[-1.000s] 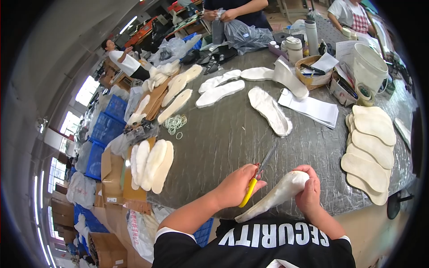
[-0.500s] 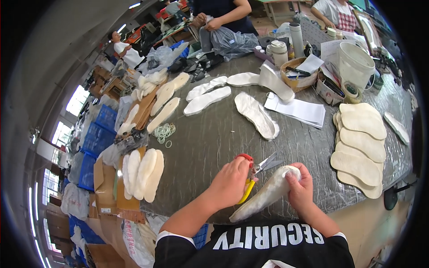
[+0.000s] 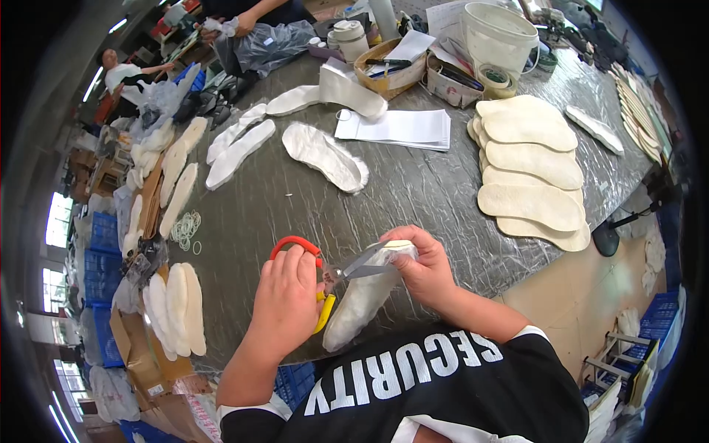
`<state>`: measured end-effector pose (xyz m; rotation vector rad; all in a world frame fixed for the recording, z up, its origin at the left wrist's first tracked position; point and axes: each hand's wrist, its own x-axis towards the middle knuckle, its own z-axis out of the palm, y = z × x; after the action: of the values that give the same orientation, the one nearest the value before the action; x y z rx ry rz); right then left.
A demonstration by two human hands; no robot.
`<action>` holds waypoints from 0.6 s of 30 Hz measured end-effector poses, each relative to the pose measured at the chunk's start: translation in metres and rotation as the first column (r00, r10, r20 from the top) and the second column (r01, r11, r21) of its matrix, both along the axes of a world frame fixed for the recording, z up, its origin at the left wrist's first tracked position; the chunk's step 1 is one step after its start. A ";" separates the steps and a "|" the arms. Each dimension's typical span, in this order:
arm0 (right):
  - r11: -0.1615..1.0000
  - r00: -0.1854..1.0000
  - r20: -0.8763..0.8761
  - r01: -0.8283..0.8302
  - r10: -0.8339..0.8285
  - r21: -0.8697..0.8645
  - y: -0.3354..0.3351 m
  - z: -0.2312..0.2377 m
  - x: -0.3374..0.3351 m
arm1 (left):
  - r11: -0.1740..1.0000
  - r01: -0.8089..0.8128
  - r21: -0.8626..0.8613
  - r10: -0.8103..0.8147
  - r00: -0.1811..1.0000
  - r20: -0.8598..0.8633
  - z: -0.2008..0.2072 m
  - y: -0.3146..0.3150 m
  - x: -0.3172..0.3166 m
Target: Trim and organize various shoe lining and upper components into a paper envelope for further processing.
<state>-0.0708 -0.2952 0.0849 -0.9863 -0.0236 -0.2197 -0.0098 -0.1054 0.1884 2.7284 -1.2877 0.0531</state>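
My left hand (image 3: 286, 299) is closed round scissors (image 3: 330, 279) with one red and one yellow handle. Their blades stand apart at the upper end of a fluffy white insole (image 3: 360, 306), one passing over it. That end of the insole is pinched between the thumb and fingers of my right hand (image 3: 422, 267), while its other end slants down toward my shirt. Beyond my hands, a white insole with a furry rim (image 3: 325, 156) lies on the dark plastic-covered table (image 3: 251, 221). Exactly where the blades meet the edge is hard to make out.
Cream insoles (image 3: 530, 210) are stacked at the right, and fluffy ones (image 3: 177, 310) sit at the left edge. Farther back are white papers (image 3: 395, 130), a basket of pens (image 3: 389, 70) and a white bucket (image 3: 501, 40). Another person's hand (image 3: 246, 23) holds a grey plastic bag.
My view has swung to the right, so the table's things appear farther left. The scissors' blades have come to the insole's upper end and spread wider. Both hands keep their hold.
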 end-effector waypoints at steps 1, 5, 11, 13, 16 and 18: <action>1.000 1.000 0.010 0.007 -0.007 -0.004 0.000 0.000 0.000 | 0.999 0.004 0.033 -0.005 1.000 0.008 0.002 -0.002 -0.001; 0.999 0.998 0.064 0.023 -0.021 -0.026 0.002 0.001 -0.001 | 0.998 0.040 0.046 -0.046 0.990 0.133 0.005 -0.006 0.002; 0.996 0.998 0.058 0.010 -0.005 -0.085 -0.001 0.003 -0.004 | 0.992 0.048 0.115 -0.078 0.960 0.269 0.015 -0.010 0.009; 0.997 0.998 0.061 -0.024 0.028 -0.067 -0.001 0.005 -0.004 | 0.986 0.071 0.149 -0.119 0.932 0.343 0.016 -0.009 0.013; 0.997 0.997 0.049 -0.050 0.053 -0.055 0.000 0.008 -0.003 | 0.982 0.083 0.168 -0.142 0.917 0.373 0.021 -0.010 0.015; 0.996 0.996 0.072 -0.043 0.049 -0.076 0.001 0.010 -0.002 | 0.981 0.068 0.181 -0.124 0.939 0.320 0.025 -0.010 0.014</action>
<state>-0.0730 -0.2942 0.0948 -1.0506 -0.1223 -0.2140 0.0046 -0.1151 0.2139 2.8817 -1.5757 0.4298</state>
